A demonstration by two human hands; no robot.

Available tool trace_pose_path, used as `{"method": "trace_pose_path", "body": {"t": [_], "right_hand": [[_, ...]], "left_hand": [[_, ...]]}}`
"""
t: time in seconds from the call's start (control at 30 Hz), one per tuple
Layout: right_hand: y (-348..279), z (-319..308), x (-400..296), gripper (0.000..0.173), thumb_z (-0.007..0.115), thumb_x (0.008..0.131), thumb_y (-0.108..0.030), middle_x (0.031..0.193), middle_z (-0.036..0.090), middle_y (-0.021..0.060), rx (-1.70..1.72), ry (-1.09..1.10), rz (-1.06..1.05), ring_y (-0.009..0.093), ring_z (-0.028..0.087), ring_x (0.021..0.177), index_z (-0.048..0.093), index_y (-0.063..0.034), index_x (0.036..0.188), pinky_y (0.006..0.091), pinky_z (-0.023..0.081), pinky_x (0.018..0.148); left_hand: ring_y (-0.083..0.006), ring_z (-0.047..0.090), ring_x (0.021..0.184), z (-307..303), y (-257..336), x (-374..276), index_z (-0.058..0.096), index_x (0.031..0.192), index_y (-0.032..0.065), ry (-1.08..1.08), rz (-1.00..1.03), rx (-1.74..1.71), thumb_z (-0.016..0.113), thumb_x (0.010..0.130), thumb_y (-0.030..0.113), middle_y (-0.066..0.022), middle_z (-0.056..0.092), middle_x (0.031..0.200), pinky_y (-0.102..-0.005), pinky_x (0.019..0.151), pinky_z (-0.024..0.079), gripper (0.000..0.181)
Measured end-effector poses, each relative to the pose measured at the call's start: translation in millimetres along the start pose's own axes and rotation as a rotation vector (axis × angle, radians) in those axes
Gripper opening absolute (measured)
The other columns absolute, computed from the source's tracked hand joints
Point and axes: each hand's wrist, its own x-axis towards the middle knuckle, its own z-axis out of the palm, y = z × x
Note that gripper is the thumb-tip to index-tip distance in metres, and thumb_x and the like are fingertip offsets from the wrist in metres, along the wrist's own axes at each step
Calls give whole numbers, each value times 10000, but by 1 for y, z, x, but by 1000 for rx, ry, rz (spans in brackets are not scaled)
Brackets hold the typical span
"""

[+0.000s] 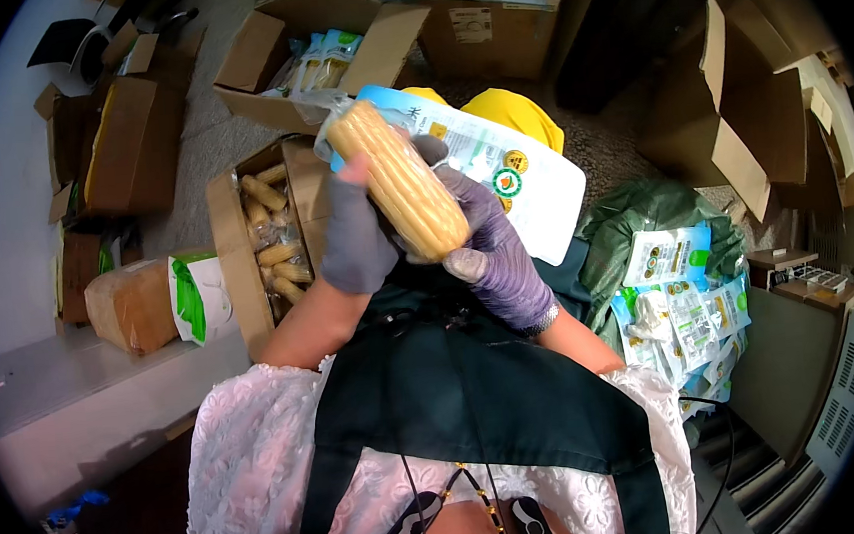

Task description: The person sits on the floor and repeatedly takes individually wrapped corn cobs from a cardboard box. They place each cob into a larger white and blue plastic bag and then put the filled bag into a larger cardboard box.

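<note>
A pale yellow corn cob (399, 186) in clear plastic film is held up in front of my apron, tilted with its lower end to the right. My left hand (357, 235), in a grey knit glove with bare thumb tip, clasps its left side. Around its right side and lower end is my right hand (496, 239), in a purple-grey knit glove. Loose clear film (324, 109) sticks out at the cob's upper end. Just beyond the hands, a large white and blue printed packaging pouch (540, 175) lies over my lap, partly hidden by the cob and fingers.
An open carton (231, 260) of wrapped cobs stands at left; another carton (248, 100) with packed pouches is beyond it. Several printed pouches (691, 325) lie on a green sack (612, 230) at right. Open cardboard boxes (761, 120) stand far right. A taped brown parcel (133, 305) sits left.
</note>
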Motion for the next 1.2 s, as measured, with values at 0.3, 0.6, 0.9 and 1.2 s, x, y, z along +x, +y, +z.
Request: {"method": "trace_pose_path", "body": {"t": [0.3, 0.6, 0.9, 1.2], "right_hand": [[-55, -55, -38, 926, 866, 648, -357, 1292, 547, 141, -374, 256, -140, 219, 545, 1172, 425, 13, 1374, 356, 431, 1004], [-22, -28, -56, 731, 808, 663, -164, 1268, 494, 192, -996, 22, -252, 330, 609, 997, 449, -78, 1294, 383, 480, 920], [-32, -53, -77, 791, 777, 624, -70, 1377, 419, 149, -735, -22, -403, 228, 498, 1184, 392, -73, 1315, 364, 401, 1021], [-93, -96, -117, 1035, 868, 549, -397, 1327, 465, 152, -388, 557, -482, 276, 533, 1154, 340, -151, 1404, 399, 486, 938]], "left_hand": [[-184, 508, 1140, 3, 14, -4, 434, 1282, 15, -70, 168, 577, 754, 775, 259, -109, 502, 1218, -346, 1011, 393, 648], [-165, 547, 1050, 10, 9, -25, 505, 1176, 6, -280, 51, 762, 831, 649, 268, -96, 552, 1139, -314, 919, 450, 673], [-154, 584, 962, 35, 3, 3, 549, 1107, 1, -565, -124, 753, 781, 713, 406, -97, 608, 1006, -297, 861, 468, 611], [-336, 587, 844, 73, -74, 43, 513, 1046, 23, -382, 336, 1902, 726, 704, 425, -161, 556, 938, -410, 762, 496, 570]]}}
